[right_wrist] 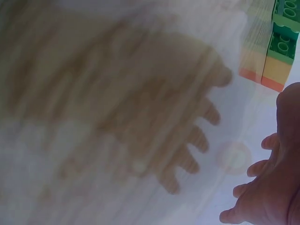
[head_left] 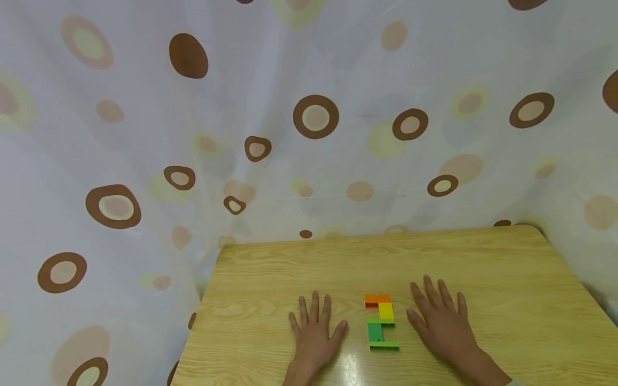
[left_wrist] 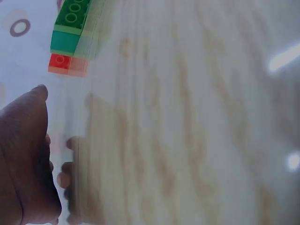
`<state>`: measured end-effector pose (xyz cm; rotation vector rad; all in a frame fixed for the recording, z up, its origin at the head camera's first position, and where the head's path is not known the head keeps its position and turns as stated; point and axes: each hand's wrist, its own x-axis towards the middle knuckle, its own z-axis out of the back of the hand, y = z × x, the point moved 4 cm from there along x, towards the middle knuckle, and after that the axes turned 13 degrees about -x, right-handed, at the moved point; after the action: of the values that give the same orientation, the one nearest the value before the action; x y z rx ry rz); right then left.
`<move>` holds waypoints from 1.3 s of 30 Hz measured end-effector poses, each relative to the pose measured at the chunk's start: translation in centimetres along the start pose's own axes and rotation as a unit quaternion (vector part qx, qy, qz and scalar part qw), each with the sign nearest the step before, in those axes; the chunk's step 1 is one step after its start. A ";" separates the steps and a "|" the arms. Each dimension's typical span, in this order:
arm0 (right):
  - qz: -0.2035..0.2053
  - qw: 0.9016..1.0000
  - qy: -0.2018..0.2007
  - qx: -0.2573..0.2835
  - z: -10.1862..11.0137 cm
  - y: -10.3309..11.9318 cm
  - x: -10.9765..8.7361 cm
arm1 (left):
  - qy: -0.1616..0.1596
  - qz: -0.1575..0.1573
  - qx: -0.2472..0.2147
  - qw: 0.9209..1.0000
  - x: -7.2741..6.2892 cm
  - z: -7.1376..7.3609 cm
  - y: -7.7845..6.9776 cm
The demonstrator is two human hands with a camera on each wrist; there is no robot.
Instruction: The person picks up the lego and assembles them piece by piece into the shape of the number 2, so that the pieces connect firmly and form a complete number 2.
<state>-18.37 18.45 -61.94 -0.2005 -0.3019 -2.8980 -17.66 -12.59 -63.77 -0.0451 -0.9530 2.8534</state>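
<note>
Between the two hands, toy building bricks are joined in a shape like a figure 2. An orange brick (head_left: 378, 298) forms the top, followed by a yellow brick (head_left: 385, 311), a light green brick (head_left: 381, 321), a dark green brick (head_left: 375, 332) and a second light green brick (head_left: 384, 344). Left of them, my left hand (head_left: 315, 335) rests on the table with spread fingers, holding nothing. My right hand (head_left: 444, 327) lies to their right, fingers also spread and touching no brick. Both wrist views show the bricks from the side, partly cut off by the frame.
The wooden table (head_left: 260, 279) has a glossy top that reflects light and the hands. Behind it and along both sides hangs a pale curtain (head_left: 270, 69) with brown and yellow spots. The table's left and back edges meet near the curtain.
</note>
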 end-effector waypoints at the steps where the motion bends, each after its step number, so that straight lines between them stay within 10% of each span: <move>1: -0.003 1.000 0.002 0.000 -0.1 0.0 -0.1 | -0.002 -0.002 0.000 1.000 -0.1 0.2 0.0; 13: -0.018 1.000 -0.003 -0.016 1.1 0.1 -0.8 | -0.033 -0.034 0.023 0.999 0.0 2.2 -1.4; 28: -0.029 0.999 0.019 -0.034 7.8 2.5 0.7 | -0.046 -0.080 0.021 0.995 1.0 7.5 -9.0; 39: -0.031 0.998 0.022 -0.054 10.9 3.4 0.3 | -0.040 -0.078 0.026 0.996 0.7 9.3 -10.8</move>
<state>-16.68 17.50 -50.72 -0.1470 -0.1473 -2.9777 -17.77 -9.46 -49.86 0.1437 -0.8557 2.7520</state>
